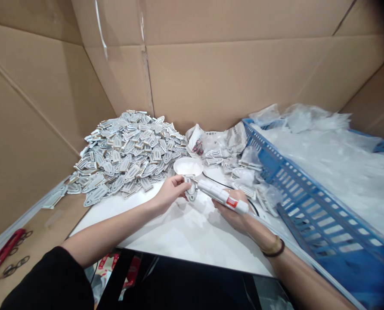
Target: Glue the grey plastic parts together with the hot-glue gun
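Observation:
My left hand (pixel 171 192) pinches a small grey slotted plate (pixel 191 192) with a pointed outline, held just above the white tabletop. In my right hand (pixel 232 212) lies a white electric screwdriver (pixel 222 196) with a red label, my fingers wrapped round its body. Its tip meets or nearly touches the plate; the exact contact is too small to tell. Right behind the plate stands a shallow white dish (pixel 188 166), its contents not clear. A large heap of similar grey plates (pixel 130 150) rises at the back left.
A blue crate (pixel 324 219) holding clear plastic bags (pixel 327 150) borders the right side. Several bagged pieces (pixel 243 174) lie beside it. A black cable (pixel 216 181) runs behind the screwdriver. Cardboard walls (pixel 211 77) enclose the table. Red-handled cutter (pixel 7 247) and black rings lie left.

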The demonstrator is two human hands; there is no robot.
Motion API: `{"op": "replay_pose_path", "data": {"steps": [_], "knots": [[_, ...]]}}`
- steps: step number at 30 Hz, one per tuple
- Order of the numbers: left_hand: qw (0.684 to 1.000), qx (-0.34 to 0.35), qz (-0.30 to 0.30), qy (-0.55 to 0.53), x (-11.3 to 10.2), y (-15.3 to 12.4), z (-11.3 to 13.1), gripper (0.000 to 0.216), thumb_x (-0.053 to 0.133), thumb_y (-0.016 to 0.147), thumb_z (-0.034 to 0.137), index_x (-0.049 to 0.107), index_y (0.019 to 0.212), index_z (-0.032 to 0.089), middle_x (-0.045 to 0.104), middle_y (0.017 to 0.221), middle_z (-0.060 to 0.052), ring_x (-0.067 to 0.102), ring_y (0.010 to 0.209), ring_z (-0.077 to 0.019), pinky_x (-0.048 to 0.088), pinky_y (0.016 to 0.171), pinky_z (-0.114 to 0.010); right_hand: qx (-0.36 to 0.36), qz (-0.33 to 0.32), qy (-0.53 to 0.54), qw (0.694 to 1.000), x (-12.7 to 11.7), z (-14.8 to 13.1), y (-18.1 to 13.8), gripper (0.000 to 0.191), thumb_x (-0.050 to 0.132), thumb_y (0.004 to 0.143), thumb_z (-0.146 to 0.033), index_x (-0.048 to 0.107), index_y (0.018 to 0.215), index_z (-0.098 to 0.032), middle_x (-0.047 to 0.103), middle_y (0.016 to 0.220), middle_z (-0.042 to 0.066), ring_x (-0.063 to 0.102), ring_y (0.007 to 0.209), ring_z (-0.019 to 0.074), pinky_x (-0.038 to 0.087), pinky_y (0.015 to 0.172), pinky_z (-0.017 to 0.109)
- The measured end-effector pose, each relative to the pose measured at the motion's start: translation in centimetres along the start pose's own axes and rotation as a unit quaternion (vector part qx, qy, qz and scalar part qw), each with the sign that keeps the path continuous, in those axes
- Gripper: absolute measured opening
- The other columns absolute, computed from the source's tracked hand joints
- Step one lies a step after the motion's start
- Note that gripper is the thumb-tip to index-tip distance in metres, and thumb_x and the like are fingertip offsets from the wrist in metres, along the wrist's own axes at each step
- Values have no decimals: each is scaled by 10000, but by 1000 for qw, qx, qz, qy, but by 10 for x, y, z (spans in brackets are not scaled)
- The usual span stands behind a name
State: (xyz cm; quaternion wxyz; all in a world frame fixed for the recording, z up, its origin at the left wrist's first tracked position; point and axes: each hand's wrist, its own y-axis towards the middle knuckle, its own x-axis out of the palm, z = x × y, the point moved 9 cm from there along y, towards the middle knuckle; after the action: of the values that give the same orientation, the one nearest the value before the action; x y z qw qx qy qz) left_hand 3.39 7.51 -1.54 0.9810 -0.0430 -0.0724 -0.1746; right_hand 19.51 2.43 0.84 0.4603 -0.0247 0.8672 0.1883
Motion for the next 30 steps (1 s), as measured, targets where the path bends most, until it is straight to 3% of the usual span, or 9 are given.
{"op": "replay_pose_path", "data": {"steps": [9, 30], "knots": [[999, -15, 6, -37, 0, 0, -2, 239, 760, 627, 312, 662, 743, 128, 637, 697, -33, 574, 589, -112, 461, 557, -222, 1, 17, 3, 1000, 0, 2, 0, 300, 498, 840, -308, 459, 559, -212, 507, 525, 2, 449, 477, 116, 294, 474, 258], [999, 7, 2, -47, 1, 0, 3, 263, 763, 633, 326, 670, 778, 127, 647, 713, -37, 577, 590, -111, 454, 551, -220, -13, 34, -11, 999, -10, -9, 1, 310, 477, 867, -306, 429, 570, -233, 564, 594, 19, 504, 528, 152, 355, 541, 298]]}}
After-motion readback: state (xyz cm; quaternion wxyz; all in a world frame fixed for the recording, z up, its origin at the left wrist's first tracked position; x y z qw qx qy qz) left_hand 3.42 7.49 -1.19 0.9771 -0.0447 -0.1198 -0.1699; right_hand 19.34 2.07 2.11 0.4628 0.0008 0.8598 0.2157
